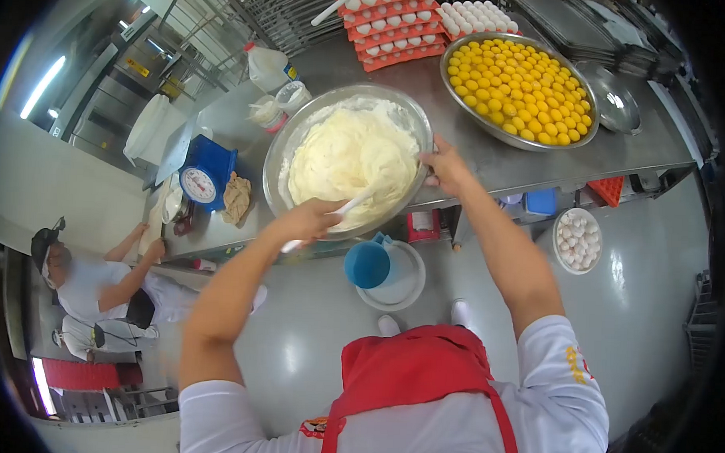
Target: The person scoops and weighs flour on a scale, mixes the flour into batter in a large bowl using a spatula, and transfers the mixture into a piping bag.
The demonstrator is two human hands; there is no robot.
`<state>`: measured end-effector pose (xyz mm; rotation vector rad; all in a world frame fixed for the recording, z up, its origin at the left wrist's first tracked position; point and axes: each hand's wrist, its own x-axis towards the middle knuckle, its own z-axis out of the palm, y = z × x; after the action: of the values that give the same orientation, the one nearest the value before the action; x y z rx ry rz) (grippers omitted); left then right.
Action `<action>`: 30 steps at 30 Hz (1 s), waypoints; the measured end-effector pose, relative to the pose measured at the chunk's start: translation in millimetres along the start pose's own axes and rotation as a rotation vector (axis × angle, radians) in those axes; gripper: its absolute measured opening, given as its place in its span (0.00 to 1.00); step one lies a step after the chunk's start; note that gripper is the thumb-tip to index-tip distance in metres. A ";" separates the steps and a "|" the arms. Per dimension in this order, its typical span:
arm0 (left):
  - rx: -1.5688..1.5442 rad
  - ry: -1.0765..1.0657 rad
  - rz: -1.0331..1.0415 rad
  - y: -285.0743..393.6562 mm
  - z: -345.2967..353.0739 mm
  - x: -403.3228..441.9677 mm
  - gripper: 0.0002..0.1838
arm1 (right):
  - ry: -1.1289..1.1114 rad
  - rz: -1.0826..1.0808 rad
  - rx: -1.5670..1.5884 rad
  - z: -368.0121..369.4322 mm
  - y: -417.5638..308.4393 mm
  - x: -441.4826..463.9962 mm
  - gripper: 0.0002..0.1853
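Note:
A large metal mixing bowl [279, 193] stands on the steel worktable, full of thick pale yellow batter [333, 157]. Dry white powder shows along its far inner side. My left hand [308, 221] is closed round the white handle of a spatula [355, 201], whose far end is sunk in the batter and hidden. On the bowl's right side, my right hand [446, 167] grips the rim. Right of this bowl, a second wide metal bowl [519, 144] holds many egg yolks [519, 88].
Stacked red egg trays [393, 37] stand behind the bowls. A blue scale [205, 173], a plastic jug [266, 67] and a crumpled brown cloth [236, 198] are leftward. Below are a blue pitcher [367, 264] on a white bucket and a bucket of eggshells [577, 240]. A co-worker [97, 285] works at left.

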<state>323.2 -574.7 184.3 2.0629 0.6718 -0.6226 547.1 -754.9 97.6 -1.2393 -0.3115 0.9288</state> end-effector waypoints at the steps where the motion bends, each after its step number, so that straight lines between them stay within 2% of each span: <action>1: -0.124 0.009 0.041 4.5 9.0 11.3 0.24 | 0.040 -0.004 0.042 2.1 3.6 -2.6 0.32; 4: -0.524 0.119 0.032 26.7 40.0 49.2 0.23 | 0.060 -0.026 0.092 7.7 17.1 -10.5 0.34; 6: -0.546 0.187 0.054 46.2 55.0 71.8 0.23 | 0.054 -0.054 0.107 10.6 26.9 -14.9 0.35; 8: -0.568 0.260 0.075 47.5 54.0 84.7 0.24 | 0.214 -0.137 0.109 23.8 37.5 -20.0 0.33; 10: -0.192 0.322 0.104 33.8 35.9 96.8 0.25 | 0.339 -0.193 0.169 45.8 40.1 -33.2 0.34; 12: 0.566 0.554 0.311 -2.2 9.8 105.7 0.26 | 0.328 -0.153 0.143 50.5 43.7 -37.7 0.35; 16: 0.938 0.347 0.056 -31.5 -52.5 31.6 0.25 | 0.467 -0.073 0.094 15.2 12.9 6.6 0.34; 18: 1.033 0.237 0.028 -36.0 -64.5 2.4 0.26 | 0.333 -0.035 0.027 -4.2 -5.1 25.0 0.30; 19: 1.042 0.233 0.030 -44.2 -69.9 -2.7 0.26 | 0.338 -0.036 0.035 -9.4 -6.3 30.8 0.30; 21: 0.980 0.045 0.193 -51.4 -75.4 -13.2 0.27 | 0.134 0.057 -0.090 -12.4 -3.3 41.1 0.31; 22: 0.976 0.042 0.188 -48.3 -71.2 -14.4 0.27 | 0.130 0.063 -0.089 -14.2 1.5 42.8 0.31; 24: 0.558 -0.095 0.242 -33.5 -48.2 -12.9 0.26 | -0.045 0.034 -0.111 -17.5 14.2 40.9 0.32; 26: 0.153 -0.058 0.012 -10.0 -14.6 -11.9 0.25 | -0.058 0.032 -0.089 -14.3 12.6 24.6 0.32; 28: -0.156 0.049 -0.017 0.7 15.0 6.6 0.25 | -0.070 0.018 -0.070 -5.8 7.8 7.7 0.32; 30: -0.168 0.132 0.011 14.4 35.5 34.4 0.26 | 0.013 0.011 0.024 2.8 9.3 -5.9 0.31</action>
<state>351.4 -603.7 152.3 1.9616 0.7619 -0.4112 537.6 -757.1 91.8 -1.2258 -0.2820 0.9312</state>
